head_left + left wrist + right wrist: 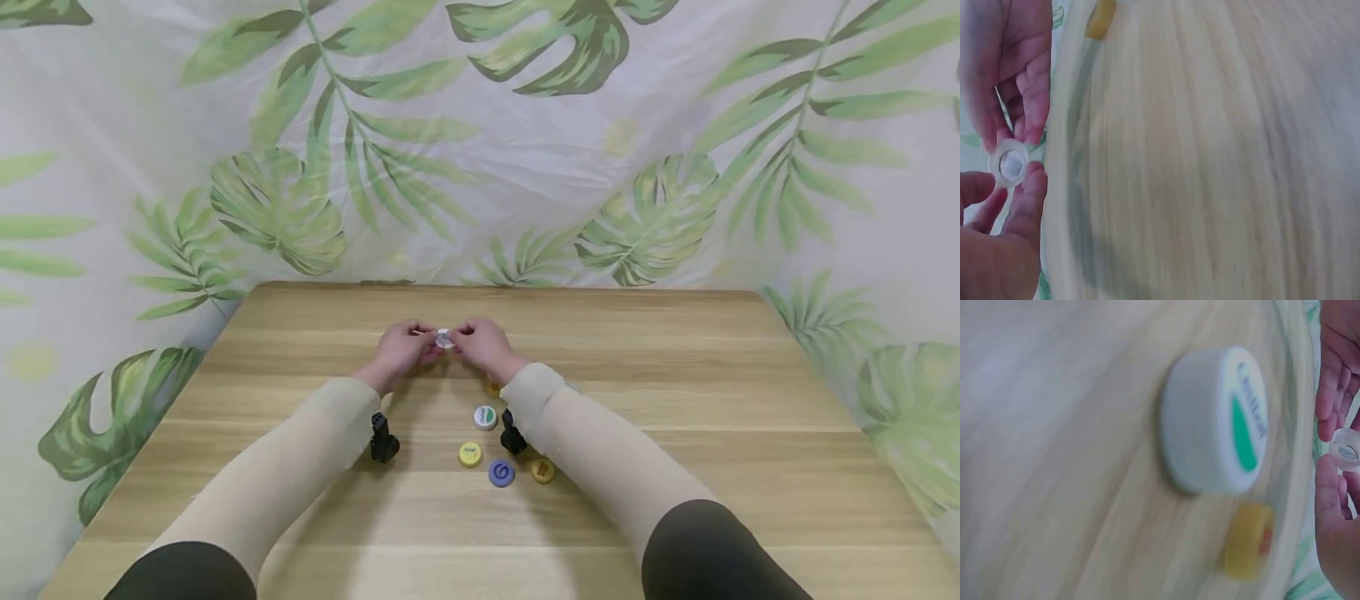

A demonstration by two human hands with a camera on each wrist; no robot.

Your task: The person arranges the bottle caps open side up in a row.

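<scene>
Both hands meet over the far middle of the table and hold one small, clear-whitish round bottle cap (444,338) between their fingertips. My left hand (402,348) pinches its left side, and my right hand (483,343) pinches the right side. A pale rim around a darker centre with a small greyish print shows on this cap (1010,164) in the left wrist view. Near my right wrist lie a white bottle cap with a green mark (485,417) and an orange-yellow cap (493,387), partly hidden by that wrist.
Closer to the body lie a yellow cap (470,454), a blue cap (501,472) and a dark yellow cap (542,471), the last beside the right forearm. The wooden table (675,350) ends at a leaf-patterned cloth (525,192) behind it.
</scene>
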